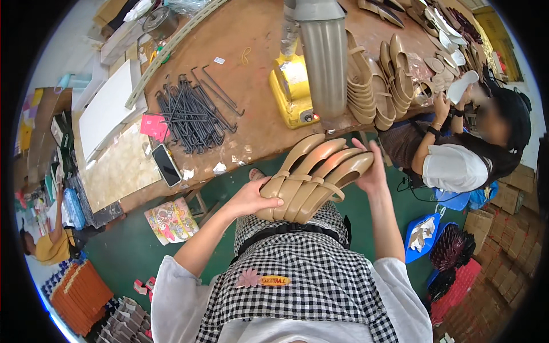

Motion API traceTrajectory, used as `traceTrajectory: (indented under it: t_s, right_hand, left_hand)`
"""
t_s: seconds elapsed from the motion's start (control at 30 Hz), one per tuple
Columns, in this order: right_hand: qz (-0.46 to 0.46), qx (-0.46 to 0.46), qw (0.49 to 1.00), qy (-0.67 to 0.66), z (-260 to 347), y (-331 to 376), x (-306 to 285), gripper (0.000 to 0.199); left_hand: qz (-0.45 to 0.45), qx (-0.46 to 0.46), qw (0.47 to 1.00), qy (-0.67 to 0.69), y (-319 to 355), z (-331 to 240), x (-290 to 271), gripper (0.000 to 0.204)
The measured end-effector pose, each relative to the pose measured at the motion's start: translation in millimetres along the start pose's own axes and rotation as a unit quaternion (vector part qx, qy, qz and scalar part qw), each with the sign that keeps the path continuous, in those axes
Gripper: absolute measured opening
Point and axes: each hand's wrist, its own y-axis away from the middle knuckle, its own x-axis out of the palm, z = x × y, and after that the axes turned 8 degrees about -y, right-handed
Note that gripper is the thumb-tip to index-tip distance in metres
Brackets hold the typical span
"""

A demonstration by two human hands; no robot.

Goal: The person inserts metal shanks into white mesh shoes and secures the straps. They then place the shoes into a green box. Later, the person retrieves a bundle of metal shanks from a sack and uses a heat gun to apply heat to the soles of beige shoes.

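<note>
While left hand [250,197] and right hand [373,170] grip tan shoes [297,194], table edge [235,166] just beyond, (green floor [126,251] either side)

The left hand [249,198] is partly hidden (most fingers behind the tan shoes [297,191]).

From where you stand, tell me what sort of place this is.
Most likely a shoe workshop: several tan shoes are in hand, stacked shoes stand on the bench, and a co-worker beside it holds a white sole-shaped piece.
</note>
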Motion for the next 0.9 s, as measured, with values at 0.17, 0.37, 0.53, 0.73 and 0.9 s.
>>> traceTrajectory:
  t_s: [0.17,0.37,0.53,0.73,0.9]
  right_hand:
    - [0.024,0.015,0.994,-0.108,-26,-26,2,0.037]
    - [0.015,0.031,0.984,-0.176,-34,-39,7,0.035]
    - [0.005,0.013,0.984,-0.179,-26,-35,12,0.037]
    - [0.029,-0.031,0.981,-0.187,-2,-24,-1,0.039]
    - [0.039,-0.060,0.975,-0.210,12,-17,-12,0.039]
  left_hand:
    - [-0.122,-0.128,0.984,0.022,15,-14,-21,0.060]
    - [-0.181,-0.060,0.968,0.163,16,-12,-42,0.050]
    - [-0.203,-0.094,0.955,0.197,8,-23,-46,0.058]
    - [-0.219,-0.035,0.958,0.181,-18,-43,-39,0.054]
    - [-0.217,0.000,0.959,0.181,-41,-50,-34,0.043]
